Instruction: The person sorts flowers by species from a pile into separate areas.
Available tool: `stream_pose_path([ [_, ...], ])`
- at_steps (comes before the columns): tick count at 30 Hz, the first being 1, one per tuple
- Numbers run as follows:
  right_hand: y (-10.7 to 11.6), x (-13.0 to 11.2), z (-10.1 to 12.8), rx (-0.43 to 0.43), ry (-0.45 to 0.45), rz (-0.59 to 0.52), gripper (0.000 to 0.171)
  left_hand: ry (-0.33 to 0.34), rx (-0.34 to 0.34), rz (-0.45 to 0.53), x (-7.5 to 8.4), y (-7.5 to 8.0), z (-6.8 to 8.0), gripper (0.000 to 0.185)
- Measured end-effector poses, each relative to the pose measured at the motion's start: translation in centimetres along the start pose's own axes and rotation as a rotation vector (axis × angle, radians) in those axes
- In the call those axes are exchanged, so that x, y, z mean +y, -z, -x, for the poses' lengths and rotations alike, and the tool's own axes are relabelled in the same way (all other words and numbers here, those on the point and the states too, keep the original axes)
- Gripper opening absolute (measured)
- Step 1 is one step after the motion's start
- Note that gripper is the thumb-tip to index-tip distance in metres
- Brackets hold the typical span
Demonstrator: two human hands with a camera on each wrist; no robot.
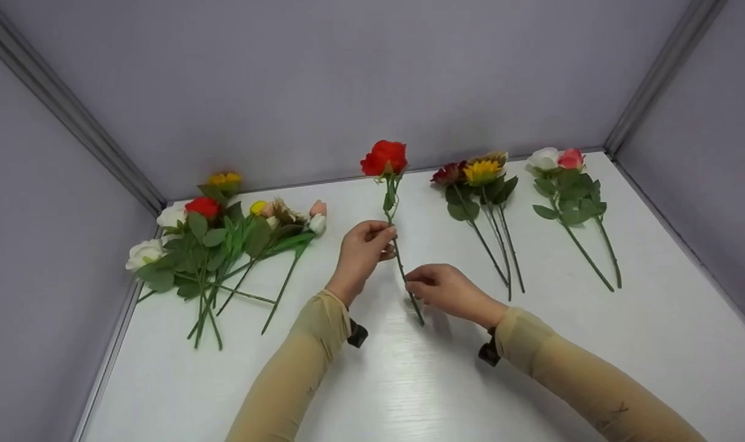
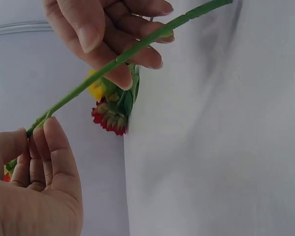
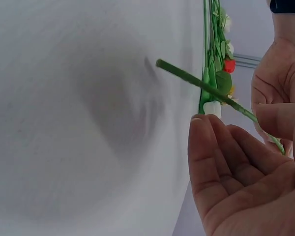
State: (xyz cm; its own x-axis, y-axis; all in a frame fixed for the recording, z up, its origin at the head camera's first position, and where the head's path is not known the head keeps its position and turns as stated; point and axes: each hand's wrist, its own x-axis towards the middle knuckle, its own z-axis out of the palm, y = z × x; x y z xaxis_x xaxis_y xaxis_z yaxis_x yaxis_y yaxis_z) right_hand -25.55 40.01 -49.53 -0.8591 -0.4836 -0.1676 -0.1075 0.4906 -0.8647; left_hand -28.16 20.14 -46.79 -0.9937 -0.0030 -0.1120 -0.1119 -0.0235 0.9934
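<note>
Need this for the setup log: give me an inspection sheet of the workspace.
Surface: white table, bare between the flower groups.
Job's things: red rose on a long green stem, held above the table by both hands.
Clutter: loose pile of flowers at left; dark red flower and sunflower pair right of centre; white and pink pair at far right.
Hands: left hand grips the stem midway; right hand pinches it lower down, the stem's end sticking out below.
Cables: nothing seen; a small dark wrist device at each sleeve.
Surroundings: plain grey walls with metal corner strips.
</note>
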Motion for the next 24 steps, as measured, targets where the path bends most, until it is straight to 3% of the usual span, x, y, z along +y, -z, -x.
stream_pose_path([
  [7, 0.2, 0.5, 0.5, 0.012, 0.017, -0.177, 0.031, 0.014, -0.034, 0.016, -0.9, -1.7, 0.1, 0.022],
  [24, 0.0, 0.5, 0.5, 0.074, -0.031, -0.248, 0.027, 0.049, -0.053, 0.031, -1.6, -1.6, 0.1, 0.024],
])
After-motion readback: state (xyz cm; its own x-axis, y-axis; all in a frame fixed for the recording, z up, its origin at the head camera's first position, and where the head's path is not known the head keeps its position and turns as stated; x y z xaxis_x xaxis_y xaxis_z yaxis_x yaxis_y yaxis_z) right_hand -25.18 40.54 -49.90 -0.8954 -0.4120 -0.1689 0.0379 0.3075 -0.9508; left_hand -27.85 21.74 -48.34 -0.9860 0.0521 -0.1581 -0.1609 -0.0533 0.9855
